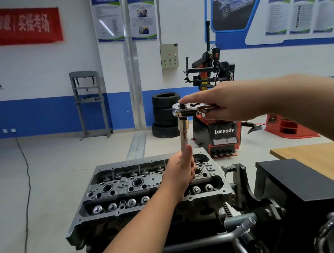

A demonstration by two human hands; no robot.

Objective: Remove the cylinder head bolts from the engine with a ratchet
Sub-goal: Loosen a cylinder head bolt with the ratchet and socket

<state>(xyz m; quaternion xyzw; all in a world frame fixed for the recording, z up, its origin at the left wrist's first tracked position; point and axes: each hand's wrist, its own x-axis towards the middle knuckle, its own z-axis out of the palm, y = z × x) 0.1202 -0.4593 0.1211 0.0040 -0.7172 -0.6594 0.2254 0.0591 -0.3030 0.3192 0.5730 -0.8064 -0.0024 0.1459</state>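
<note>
- Right hand (233,102) grasps the ratchet (188,110) handle, finger atop its head.
- Left hand (182,172) clenches the extension (183,133) below, just above the cylinder head (115,191).
- Keep it plumb while swinging.

A stack of tyres (166,114) stands beside a red-and-black tyre changer (216,111), with a wooden table (318,155) near.

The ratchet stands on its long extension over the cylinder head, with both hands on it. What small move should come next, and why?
Probably swing the handle to turn the bolt. The right hand already grips the ratchet near its head, and the left hand holds the extension upright where it enters the cylinder head. Whether the socket sits on a bolt is hidden.
</note>
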